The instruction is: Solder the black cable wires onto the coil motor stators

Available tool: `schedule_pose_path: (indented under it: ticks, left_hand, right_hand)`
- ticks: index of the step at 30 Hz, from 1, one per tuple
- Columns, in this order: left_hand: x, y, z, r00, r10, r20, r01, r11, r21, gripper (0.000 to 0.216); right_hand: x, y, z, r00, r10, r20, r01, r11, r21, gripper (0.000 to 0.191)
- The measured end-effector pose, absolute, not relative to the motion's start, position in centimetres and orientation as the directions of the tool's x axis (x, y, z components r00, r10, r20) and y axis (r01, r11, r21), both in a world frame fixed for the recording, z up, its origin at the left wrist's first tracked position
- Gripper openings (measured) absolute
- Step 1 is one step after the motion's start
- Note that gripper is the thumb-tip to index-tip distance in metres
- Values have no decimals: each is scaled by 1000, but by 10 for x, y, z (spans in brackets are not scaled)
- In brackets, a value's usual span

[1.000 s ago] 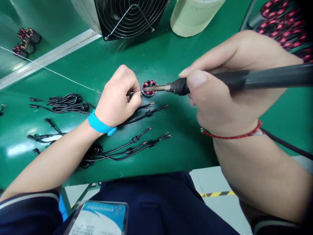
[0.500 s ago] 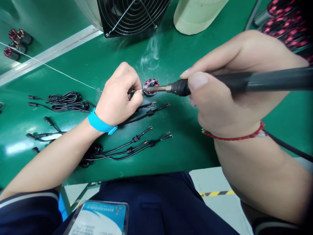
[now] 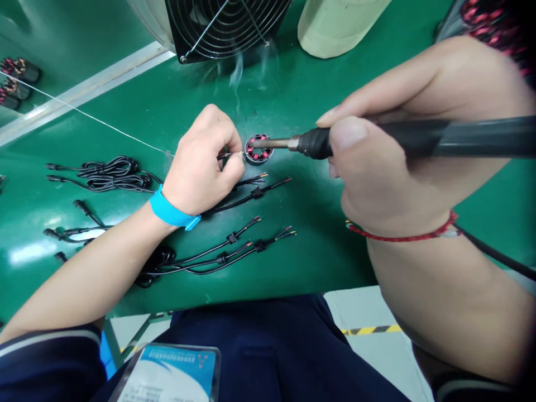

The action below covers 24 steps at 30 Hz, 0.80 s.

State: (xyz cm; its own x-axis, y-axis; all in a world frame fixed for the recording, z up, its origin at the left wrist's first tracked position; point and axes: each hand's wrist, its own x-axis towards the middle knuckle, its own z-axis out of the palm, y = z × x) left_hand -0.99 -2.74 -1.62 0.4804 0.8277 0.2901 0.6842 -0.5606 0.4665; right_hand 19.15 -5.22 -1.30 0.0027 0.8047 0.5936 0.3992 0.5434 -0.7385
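Observation:
My right hand (image 3: 402,139) is closed round a black soldering iron (image 3: 310,143) and holds it nearly level, its metal tip over a small round motor stator (image 3: 258,157) with red windings. At the stator's left edge, my left hand (image 3: 209,156) pinches a thin black cable end (image 3: 225,157). A strand of solder wire (image 3: 121,133) runs from the upper left into this same hand. The fingers hide how cable and solder are held. Thin smoke (image 3: 237,75) rises behind the stator.
Behind the stator stands a fan (image 3: 230,28) with a wire guard, beside a pale container (image 3: 335,28). Black cables (image 3: 115,173) with stripped ends lie around my left forearm. More stators are at the left (image 3: 19,78) and the upper right (image 3: 494,22). The iron's cord (image 3: 498,254) trails right.
The iron's tip has shifted slightly up and right, showing more of the stator. My left hand stays almost still. The smoke has drifted, and the stators at far left have moved further left.

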Motion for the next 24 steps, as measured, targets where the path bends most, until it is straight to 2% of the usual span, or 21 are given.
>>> schedule_pose_path:
  ticks: [7,11,13,16,19,22,24]
  left_hand:
    - [-10,-27,-17,473,831,294,684,-556,472,16]
    - [-9,-29,-12,450,858,248,713,-513,479,15]
    - [-8,-30,-11,441,869,224,726,-492,481,14]
    - [-7,-30,-11,442,868,225,716,-493,494,14]
    - [-7,-30,-13,438,868,233,706,-493,509,15]
    - [-7,-30,-13,438,870,225,709,-488,508,14]
    - [-7,-30,-11,439,871,219,714,-486,503,13]
  right_hand:
    - [191,-58,-9,-38,810,586,493,525,-693,20]
    - [189,-57,-10,-129,820,558,553,527,-646,20]
    - [187,-56,-12,-147,835,530,517,522,-679,26]
    - [184,-56,-15,-105,897,430,407,433,-804,36]
    - [179,-56,-18,-104,923,371,336,383,-860,32]
    - [174,-53,-24,-191,917,351,423,400,-813,28]
    - [170,-50,-27,-250,910,329,500,413,-761,33]
